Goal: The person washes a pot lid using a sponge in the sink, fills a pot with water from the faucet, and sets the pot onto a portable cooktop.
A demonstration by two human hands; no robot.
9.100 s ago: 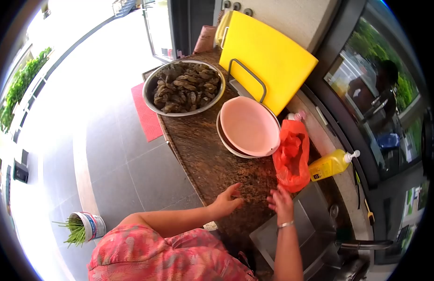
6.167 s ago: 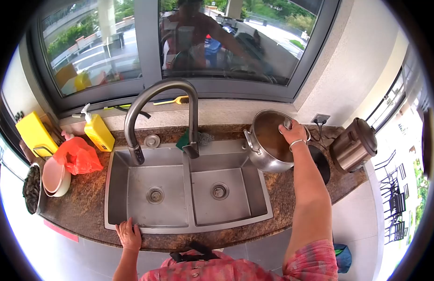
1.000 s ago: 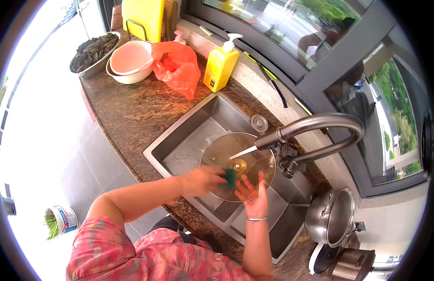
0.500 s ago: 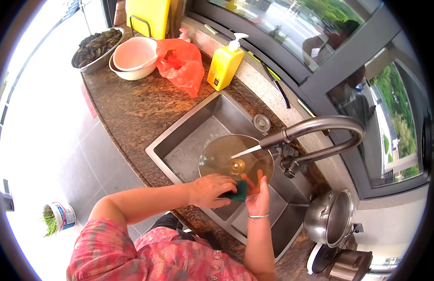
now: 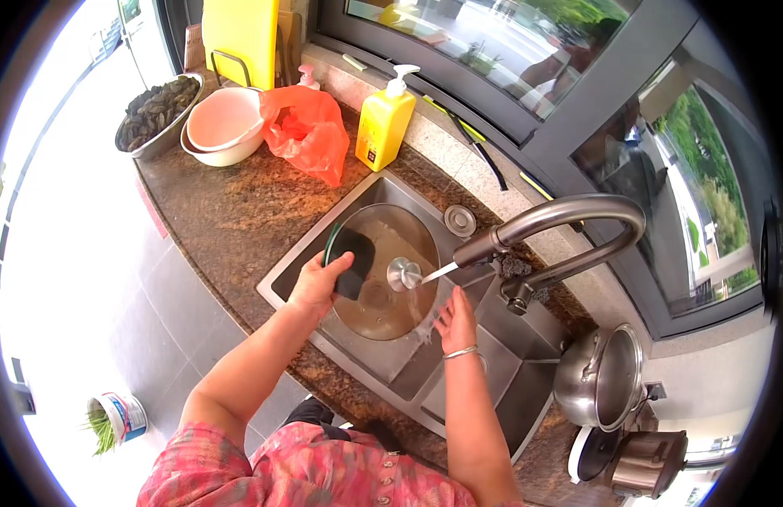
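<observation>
A round glass pot lid [image 5: 376, 314] lies in the steel sink [image 5: 385, 372], its metal knob [image 5: 404, 274] facing up. Water from the faucet [image 5: 577, 205] runs onto it beside the knob. My left hand [image 5: 317, 286] grips a dark scouring pad [image 5: 356, 260] with a green edge, held over the left part of the lid. At the lid's right edge, my right hand [image 5: 456, 323] has its fingers apart in the splashing water. Whether those fingertips touch the rim I cannot tell. A bracelet circles that wrist.
Behind the sink stand a yellow pump bottle [image 5: 385, 127] and a red plastic bag [image 5: 311, 135]. Bowls [image 5: 225, 127] and a basin of dark shellfish-like pieces [image 5: 159, 114] are further left. A steel pot [image 5: 590, 380] sits right of the sink. A drain strainer [image 5: 460, 221] rests on its rim.
The lid has been turned over from its underside to knob up and now lies lower in the sink. My left hand moved left and up with the pad; my right hand released the rim.
</observation>
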